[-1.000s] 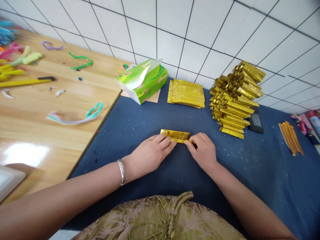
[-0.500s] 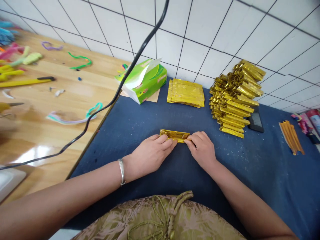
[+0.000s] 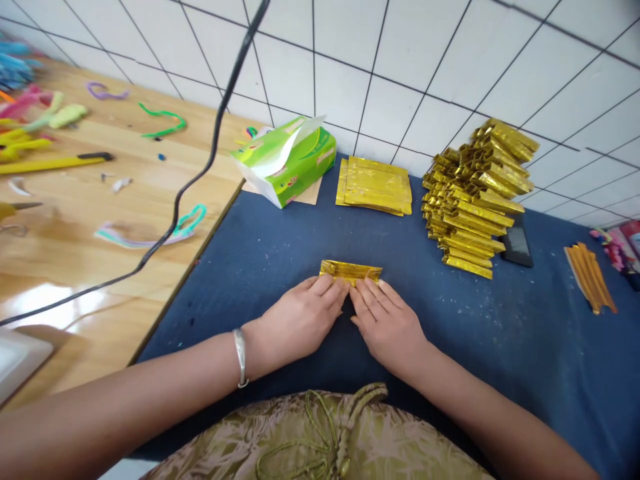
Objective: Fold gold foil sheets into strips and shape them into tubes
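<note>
Folded strip before flat sheets

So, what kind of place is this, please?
Probably a small craft workbench against a tiled wall: both hands press a folded gold foil paper on a blue cloth, a tall stack of folded pieces beside flat gold sheets.

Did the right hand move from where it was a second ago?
Yes. The right hand slid left along the folded gold strip, away from the gold stack, and now sits beside the left hand.
</note>
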`<state>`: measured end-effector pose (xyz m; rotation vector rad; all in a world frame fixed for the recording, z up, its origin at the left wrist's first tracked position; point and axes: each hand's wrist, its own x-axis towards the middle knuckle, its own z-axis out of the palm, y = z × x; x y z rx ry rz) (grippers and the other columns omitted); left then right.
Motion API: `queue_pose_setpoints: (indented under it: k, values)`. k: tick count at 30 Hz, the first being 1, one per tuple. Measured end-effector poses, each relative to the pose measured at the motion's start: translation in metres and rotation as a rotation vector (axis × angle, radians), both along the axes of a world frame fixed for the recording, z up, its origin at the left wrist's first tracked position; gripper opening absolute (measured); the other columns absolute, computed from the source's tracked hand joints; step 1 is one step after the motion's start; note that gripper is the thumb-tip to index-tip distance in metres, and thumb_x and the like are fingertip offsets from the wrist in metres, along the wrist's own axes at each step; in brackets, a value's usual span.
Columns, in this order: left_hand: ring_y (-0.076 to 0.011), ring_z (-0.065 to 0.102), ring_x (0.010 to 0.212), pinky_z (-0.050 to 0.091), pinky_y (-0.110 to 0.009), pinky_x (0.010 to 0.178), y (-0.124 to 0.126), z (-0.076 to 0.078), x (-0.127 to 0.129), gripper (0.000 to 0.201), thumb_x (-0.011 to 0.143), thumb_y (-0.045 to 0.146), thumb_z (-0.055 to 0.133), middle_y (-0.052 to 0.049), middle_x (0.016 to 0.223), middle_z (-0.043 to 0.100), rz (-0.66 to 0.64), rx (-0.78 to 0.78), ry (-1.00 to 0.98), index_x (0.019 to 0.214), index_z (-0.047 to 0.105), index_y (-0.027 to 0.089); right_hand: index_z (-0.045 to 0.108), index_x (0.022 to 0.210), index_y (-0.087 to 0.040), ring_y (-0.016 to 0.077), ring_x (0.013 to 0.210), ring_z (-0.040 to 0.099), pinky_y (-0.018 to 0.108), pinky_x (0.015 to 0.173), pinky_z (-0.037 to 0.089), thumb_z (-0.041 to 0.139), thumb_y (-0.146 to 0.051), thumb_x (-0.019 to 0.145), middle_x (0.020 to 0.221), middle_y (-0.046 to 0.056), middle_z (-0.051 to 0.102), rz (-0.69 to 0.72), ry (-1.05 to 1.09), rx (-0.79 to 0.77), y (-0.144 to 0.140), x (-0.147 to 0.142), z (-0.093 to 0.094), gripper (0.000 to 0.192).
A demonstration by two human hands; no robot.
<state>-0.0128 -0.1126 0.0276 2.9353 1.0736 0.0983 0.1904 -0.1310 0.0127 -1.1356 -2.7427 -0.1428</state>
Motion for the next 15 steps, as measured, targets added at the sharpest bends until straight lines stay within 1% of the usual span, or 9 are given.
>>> queue_pose_setpoints:
  k: [4,7,10,13,15]
  values:
    - [-0.026,0.049,0.115,0.044,-0.037,0.092,-0.012,0.0,-0.002,0.038,0.093,0.02,0.035,-0.016,0.128,0.052,0.047,0.084,0.04,0.124,0.052,0.006,0.048,0.129,-0.01,0.0237,0.125,0.045,0.043,0.108,0.036,0.046,-0.023,0.09,0.132,0.014,0.052,-0.002,0.002,0.001,0.001,0.002,0.002,0.041]
    - [-0.0288,0.048,0.118,0.044,-0.039,0.094,-0.018,-0.002,-0.002,0.039,0.09,0.017,0.038,-0.019,0.131,0.05,0.028,0.112,0.086,0.125,0.05,0.004,0.048,0.13,-0.011,0.0238,0.127,0.044,0.043,0.108,0.037,0.045,-0.022,0.09,0.133,0.014,0.05,-0.004,0.003,-0.015,0.002,0.002,0.002,0.041]
    - [-0.0319,0.047,0.12,0.042,-0.043,0.096,-0.02,-0.003,-0.001,0.043,0.087,0.012,0.037,-0.023,0.13,0.049,0.015,0.119,0.113,0.126,0.048,0.0,0.049,0.128,-0.011,0.0238,0.13,0.039,0.043,0.109,0.036,0.044,-0.019,0.09,0.136,0.014,0.047,-0.005,-0.003,-0.048,0.003,0.0,0.0,0.039]
    - [-0.0322,0.048,0.119,0.041,-0.046,0.098,-0.02,-0.003,0.001,0.044,0.086,0.012,0.035,-0.024,0.13,0.049,0.003,0.128,0.126,0.126,0.048,-0.001,0.051,0.125,-0.012,0.0225,0.132,0.036,0.042,0.109,0.035,0.041,-0.016,0.09,0.138,0.013,0.044,0.0,-0.003,-0.071,0.004,-0.002,-0.002,0.037]
    - [-0.0315,0.048,0.119,0.041,-0.046,0.098,-0.02,-0.001,0.001,0.044,0.087,0.012,0.034,-0.023,0.13,0.049,0.008,0.144,0.146,0.126,0.048,-0.001,0.051,0.124,-0.011,0.0228,0.132,0.036,0.042,0.109,0.035,0.04,-0.016,0.09,0.138,0.013,0.045,0.015,-0.007,-0.057,0.004,-0.002,-0.003,0.037]
